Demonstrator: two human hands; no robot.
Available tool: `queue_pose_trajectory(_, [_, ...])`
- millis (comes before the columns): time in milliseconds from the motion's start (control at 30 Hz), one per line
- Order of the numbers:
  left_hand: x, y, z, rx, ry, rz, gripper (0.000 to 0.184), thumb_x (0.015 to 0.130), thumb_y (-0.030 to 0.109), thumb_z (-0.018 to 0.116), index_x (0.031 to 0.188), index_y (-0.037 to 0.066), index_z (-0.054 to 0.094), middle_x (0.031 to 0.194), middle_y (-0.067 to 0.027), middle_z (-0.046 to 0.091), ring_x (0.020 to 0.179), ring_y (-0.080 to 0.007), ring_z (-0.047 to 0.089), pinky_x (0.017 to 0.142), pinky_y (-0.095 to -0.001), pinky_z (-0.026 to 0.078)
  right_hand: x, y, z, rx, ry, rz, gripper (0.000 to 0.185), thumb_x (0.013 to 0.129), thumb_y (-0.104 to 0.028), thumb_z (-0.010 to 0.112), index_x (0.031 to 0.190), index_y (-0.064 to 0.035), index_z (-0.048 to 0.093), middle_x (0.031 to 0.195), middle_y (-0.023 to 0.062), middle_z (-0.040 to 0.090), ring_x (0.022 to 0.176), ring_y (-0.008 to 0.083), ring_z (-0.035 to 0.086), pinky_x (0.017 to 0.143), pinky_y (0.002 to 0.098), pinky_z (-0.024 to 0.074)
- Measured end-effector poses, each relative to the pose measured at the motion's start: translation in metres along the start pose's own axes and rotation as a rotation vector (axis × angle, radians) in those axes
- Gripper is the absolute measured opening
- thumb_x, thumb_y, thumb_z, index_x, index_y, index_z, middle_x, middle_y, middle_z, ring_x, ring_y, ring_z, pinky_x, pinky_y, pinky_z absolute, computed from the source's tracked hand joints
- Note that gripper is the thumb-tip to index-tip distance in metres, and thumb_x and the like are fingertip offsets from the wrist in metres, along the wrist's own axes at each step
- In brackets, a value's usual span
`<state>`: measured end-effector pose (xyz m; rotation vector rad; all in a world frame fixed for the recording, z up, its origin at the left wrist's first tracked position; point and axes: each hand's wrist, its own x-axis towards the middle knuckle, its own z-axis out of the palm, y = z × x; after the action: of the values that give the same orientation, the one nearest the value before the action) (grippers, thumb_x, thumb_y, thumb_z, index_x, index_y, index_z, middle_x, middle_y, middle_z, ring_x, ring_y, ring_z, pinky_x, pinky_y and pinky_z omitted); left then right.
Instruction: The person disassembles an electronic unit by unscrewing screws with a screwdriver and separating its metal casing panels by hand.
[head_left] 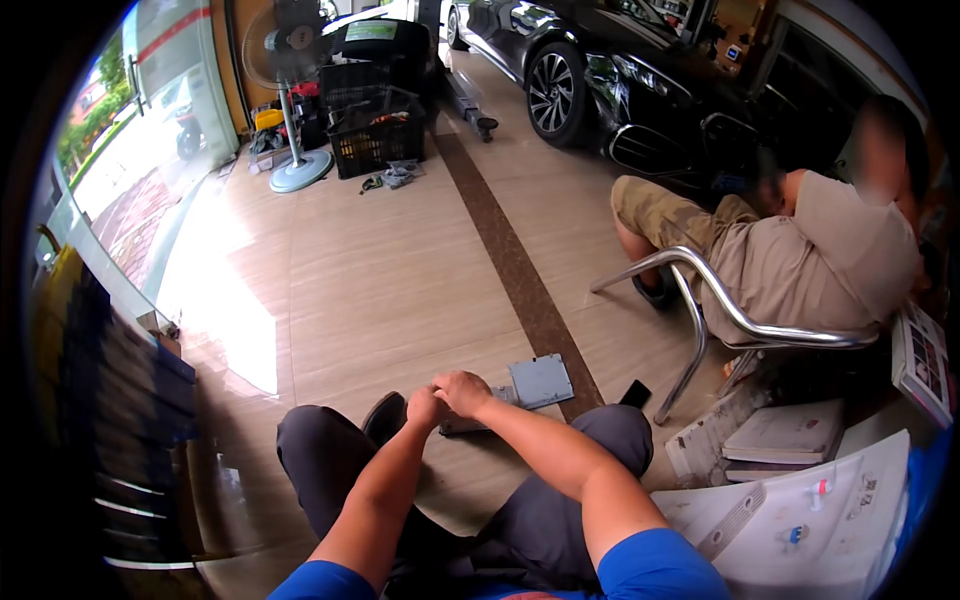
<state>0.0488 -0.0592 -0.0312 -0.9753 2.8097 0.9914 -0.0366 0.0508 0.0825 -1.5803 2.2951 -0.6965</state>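
The left hand (425,407) and right hand (463,393) are meeting, curled, by the case (466,426); whether they are pinching anything is unclear. The plate (541,382) is lying beside it, work seemingly midway.

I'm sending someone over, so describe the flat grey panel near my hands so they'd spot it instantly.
Left of the black car, a brown stripe runs down the floor toward your right knee. Right of your right hand, the flat grey panel overlaps the stripe's edge. It's pale and broad, unlike the smaller black phone.
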Motion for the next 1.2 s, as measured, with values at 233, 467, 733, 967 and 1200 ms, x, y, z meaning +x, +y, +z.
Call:
queue_pose_trajectory(233, [0.000, -0.003, 0.000, 0.118, -0.032, 0.069, 0.032, 0.077, 0.038, 0.070, 0.093, 0.011, 0.073, 0.100, -0.0184, 0.071, 0.097, -0.0375, 0.067, 0.084, -0.0462, 0.055, -0.002, -0.001, 0.004, -0.020, -0.015, -0.076, 0.022, 0.091, -0.023, 0.059, 0.103, -0.0096, 0.071, 0.095, 0.0180, 0.067, 0.098, 0.0364, 0.063, 0.086, 0.0434, 0.0513])
queue_pose_trajectory(467, [-0.005, 0.006, -0.011, 0.012, -0.006, 0.035, 0.038, 0.080, 0.037, 0.067, 0.107, 0.011, 0.069, 0.101, -0.0194, 0.070, 0.098, -0.0391, 0.066, 0.086, -0.0469, 0.054, -0.002, -0.010, -0.002, 0.153, 0.083, 0.269, 0.025, 0.089, -0.027, 0.062, 0.096, -0.0045, 0.070, 0.094, 0.0232, 0.068, 0.094, 0.0389, 0.065, 0.082, 0.0473, 0.0517])
queue_pose_trajectory(733, [-0.008, 0.015, -0.017, 0.031, -0.011, -0.007, 0.032, 0.082, 0.033, 0.064, 0.099, 0.006, 0.070, 0.098, -0.0238, 0.069, 0.096, -0.0408, 0.067, 0.085, -0.0478, 0.055, 0.001, 0.000, 0.002, -0.017, -0.052, 0.083, 0.022, 0.090, -0.024, 0.059, 0.097, -0.0044, 0.066, 0.090, 0.0229, 0.068, 0.090, 0.0418, 0.065, 0.080, 0.0499, 0.0521])
queue_pose_trajectory(967, [0.001, 0.000, -0.007, 0.123, -0.047, 0.034, 0.035, 0.078, 0.036, 0.069, 0.094, 0.005, 0.072, 0.099, -0.0237, 0.070, 0.096, -0.0397, 0.067, 0.085, -0.0482, 0.055, -0.004, -0.003, 0.006, 0.045, 0.002, -0.030, 0.021, 0.092, -0.020, 0.055, 0.103, -0.0078, 0.068, 0.098, 0.0232, 0.067, 0.097, 0.0396, 0.064, 0.085, 0.0482, 0.0515])
queue_pose_trajectory(1200, [-0.006, 0.006, -0.013, 0.015, -0.026, 0.010, 0.038, 0.077, 0.035, 0.071, 0.101, 0.005, 0.070, 0.100, -0.0234, 0.069, 0.098, -0.0403, 0.066, 0.086, -0.0484, 0.054, -0.003, -0.001, 0.008, 0.163, 0.049, 0.037, 0.023, 0.090, -0.024, 0.058, 0.097, -0.0044, 0.068, 0.095, 0.0228, 0.068, 0.094, 0.0416, 0.064, 0.084, 0.0481, 0.0509])
